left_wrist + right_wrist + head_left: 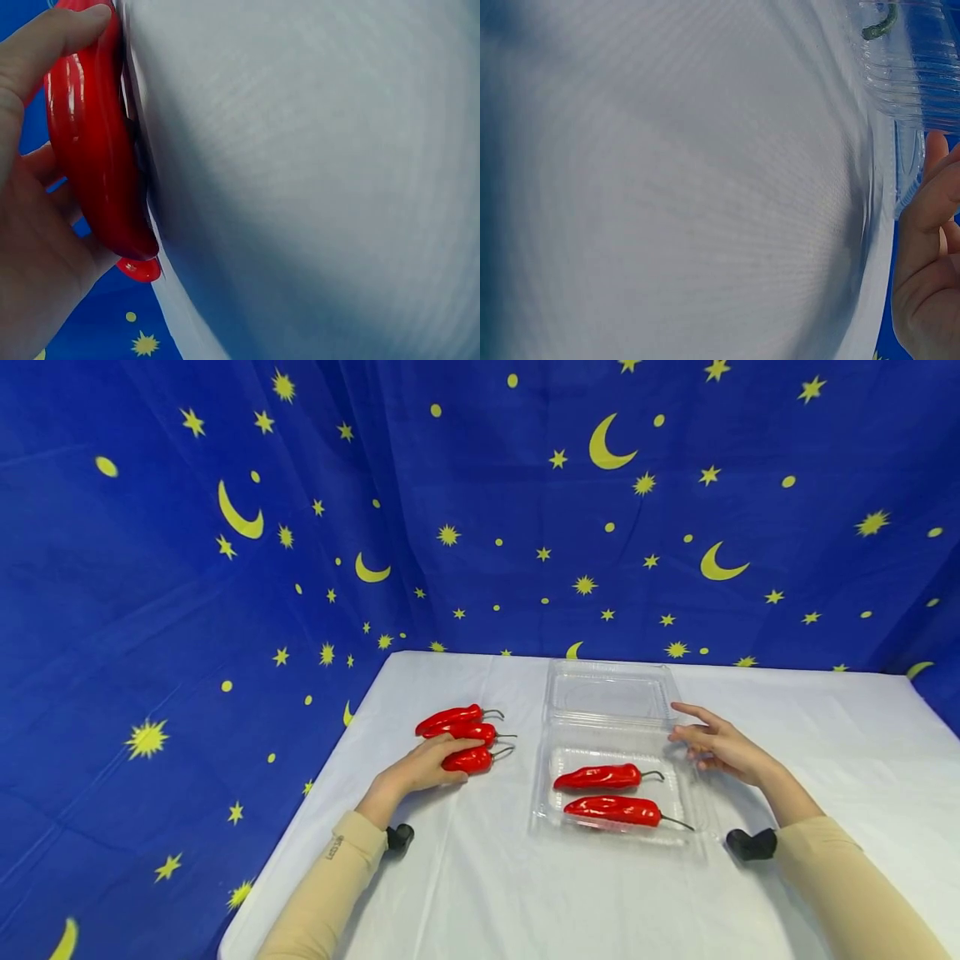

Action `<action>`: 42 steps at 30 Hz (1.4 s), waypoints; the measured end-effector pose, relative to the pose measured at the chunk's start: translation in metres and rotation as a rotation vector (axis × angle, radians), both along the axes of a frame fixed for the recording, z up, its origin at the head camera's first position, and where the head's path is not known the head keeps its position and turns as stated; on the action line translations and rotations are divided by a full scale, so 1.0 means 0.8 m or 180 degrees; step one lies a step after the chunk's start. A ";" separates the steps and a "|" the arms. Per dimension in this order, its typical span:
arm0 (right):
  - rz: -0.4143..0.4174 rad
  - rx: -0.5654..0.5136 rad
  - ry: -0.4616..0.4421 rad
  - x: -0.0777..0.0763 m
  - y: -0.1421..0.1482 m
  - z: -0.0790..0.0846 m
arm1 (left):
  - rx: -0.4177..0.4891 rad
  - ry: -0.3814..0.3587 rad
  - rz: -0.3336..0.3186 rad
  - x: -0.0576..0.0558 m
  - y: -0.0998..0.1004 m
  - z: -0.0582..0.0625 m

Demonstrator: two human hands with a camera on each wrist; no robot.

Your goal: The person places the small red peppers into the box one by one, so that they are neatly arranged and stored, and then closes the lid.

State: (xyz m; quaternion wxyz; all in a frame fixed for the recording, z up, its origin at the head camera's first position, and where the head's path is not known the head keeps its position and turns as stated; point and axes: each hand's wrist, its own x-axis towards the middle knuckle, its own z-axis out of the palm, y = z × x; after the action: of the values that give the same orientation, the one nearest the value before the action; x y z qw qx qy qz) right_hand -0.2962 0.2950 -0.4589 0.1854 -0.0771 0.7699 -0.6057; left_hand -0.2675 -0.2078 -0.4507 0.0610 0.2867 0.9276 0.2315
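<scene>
My left hand (422,767) grips the nearest of three red peppers (468,761) lying on the left of the table. In the left wrist view the thumb presses on this long, shiny pepper (94,150), with the fingers round its far side. Just beyond it lie a middle pepper (483,732) and a far pepper (448,719), stems pointing right. To their right stands a clear plastic clamshell box (542,777) with two red peppers (600,777) side by side in its front half. My right hand (722,748), fingers relaxed and holding nothing, hovers by the box's right edge.
The box's lid (611,693) lies folded back toward the rear of the table. A white cloth covers the table (480,877). Behind and at the left hangs a blue curtain (495,485) with yellow stars and moons.
</scene>
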 end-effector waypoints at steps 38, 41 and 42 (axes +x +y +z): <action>-0.0021 0.0094 0.0019 0.001 0.001 0.000 | 0.0602 0.0091 -0.0255 -0.043 0.067 0.152; -0.0028 0.0102 0.0023 0.001 0.002 0.000 | 0.0704 0.0089 -0.0290 -0.044 0.081 0.155; -0.0030 0.0106 0.0023 0.001 0.002 0.000 | 0.0724 0.0095 -0.0310 -0.046 0.085 0.156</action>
State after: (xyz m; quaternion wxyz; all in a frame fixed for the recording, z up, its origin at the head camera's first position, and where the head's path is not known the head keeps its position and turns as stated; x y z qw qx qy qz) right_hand -0.2955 0.2966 -0.4590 0.1811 -0.0726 0.7809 -0.5934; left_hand -0.3039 -0.1395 -0.3263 0.0253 0.3399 0.8812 0.3277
